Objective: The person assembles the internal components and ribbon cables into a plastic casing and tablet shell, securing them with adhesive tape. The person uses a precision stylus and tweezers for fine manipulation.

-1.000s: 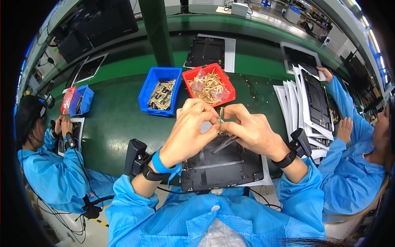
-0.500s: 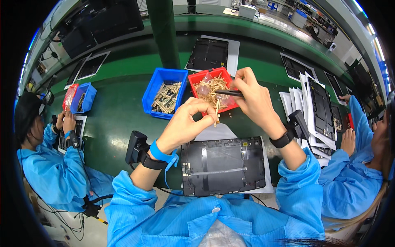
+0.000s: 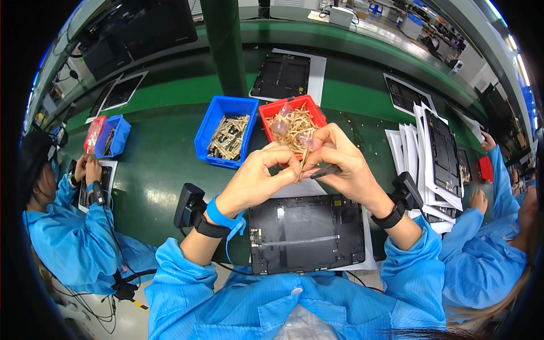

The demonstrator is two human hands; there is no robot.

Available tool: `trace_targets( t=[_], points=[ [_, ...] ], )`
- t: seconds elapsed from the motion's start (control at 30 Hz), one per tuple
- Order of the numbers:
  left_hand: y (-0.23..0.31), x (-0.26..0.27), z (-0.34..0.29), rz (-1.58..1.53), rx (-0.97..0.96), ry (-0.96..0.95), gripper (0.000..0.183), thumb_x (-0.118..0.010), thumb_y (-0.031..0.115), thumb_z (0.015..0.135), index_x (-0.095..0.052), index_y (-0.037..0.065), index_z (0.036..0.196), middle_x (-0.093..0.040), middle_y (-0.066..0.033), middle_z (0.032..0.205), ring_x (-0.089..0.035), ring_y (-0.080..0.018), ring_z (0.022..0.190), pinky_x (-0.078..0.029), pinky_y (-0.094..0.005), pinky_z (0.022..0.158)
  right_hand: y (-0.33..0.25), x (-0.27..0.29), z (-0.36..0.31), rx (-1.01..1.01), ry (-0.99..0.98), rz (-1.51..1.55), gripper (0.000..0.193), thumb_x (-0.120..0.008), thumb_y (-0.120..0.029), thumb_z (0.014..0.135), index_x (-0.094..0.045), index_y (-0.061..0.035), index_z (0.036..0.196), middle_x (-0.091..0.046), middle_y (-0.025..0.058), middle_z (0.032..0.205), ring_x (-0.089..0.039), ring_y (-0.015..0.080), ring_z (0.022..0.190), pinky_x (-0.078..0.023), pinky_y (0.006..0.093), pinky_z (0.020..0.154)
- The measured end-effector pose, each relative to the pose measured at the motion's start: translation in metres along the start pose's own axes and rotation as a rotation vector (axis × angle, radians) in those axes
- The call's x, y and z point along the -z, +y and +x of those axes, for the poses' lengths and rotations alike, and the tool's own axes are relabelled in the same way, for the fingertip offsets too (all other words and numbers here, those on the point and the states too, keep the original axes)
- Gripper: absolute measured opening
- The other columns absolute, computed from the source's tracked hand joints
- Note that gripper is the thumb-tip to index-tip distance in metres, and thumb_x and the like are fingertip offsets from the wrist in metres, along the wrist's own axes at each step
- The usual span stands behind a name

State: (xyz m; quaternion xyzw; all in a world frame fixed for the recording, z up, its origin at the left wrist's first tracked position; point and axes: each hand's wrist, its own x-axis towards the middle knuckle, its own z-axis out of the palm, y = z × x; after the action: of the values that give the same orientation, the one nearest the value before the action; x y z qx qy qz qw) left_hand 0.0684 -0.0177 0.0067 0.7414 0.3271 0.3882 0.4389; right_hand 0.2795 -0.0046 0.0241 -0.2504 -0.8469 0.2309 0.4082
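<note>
Our left hand [image 3: 258, 178] has thumb and fingers pinched on a thin gold strip [image 3: 304, 161], in front of the red bin [image 3: 264, 111]. Our right hand [image 3: 340, 161] is clamped on black tweezers [image 3: 326, 171], its fingertips meeting at the strip; we cannot tell whether they grip it. Below, the black panel [image 3: 306, 232] bears a small yellow label [image 3: 339, 203], its print too small for us to read. The panel's near edge lies against our blue gown [image 3: 297, 311]. Green bench [image 3: 161, 175] stretches widely left of the blue bin [image 3: 203, 136].
</note>
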Motion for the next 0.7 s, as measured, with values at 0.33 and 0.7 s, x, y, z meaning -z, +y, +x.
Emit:
trace_targets(
  t=[0.33,0.7],
  points=[
    [0.0,-0.007,-0.001,-0.239,0.16,-0.059,0.01,-0.06,0.011,0.087,-0.065,0.003,0.083,-0.064,-0.0026,0.084,-0.055,-0.0138,0.089,-0.045,-0.0295,0.083,0.0,0.008,-0.006,-0.091,-0.199,0.111,0.024,-0.071,0.007,0.07,-0.061,-0.0027,0.089,-0.046,0.0089,0.107,-0.054,0.0199,0.098,-0.048,0.0301,0.08],
    [-0.007,-0.025,-0.009,0.076,0.011,0.315,0.008,-0.065,0.007,0.085,-0.071,0.001,0.083,-0.067,-0.0037,0.08,-0.056,-0.0132,0.082,-0.044,-0.0281,0.078,0.026,-0.004,0.019,-0.136,0.199,-0.416,0.023,-0.071,-0.012,0.082,-0.07,-0.009,0.105,-0.055,0.0087,0.091,-0.06,0.025,0.078,-0.048,0.0362,0.067]
  ],
)
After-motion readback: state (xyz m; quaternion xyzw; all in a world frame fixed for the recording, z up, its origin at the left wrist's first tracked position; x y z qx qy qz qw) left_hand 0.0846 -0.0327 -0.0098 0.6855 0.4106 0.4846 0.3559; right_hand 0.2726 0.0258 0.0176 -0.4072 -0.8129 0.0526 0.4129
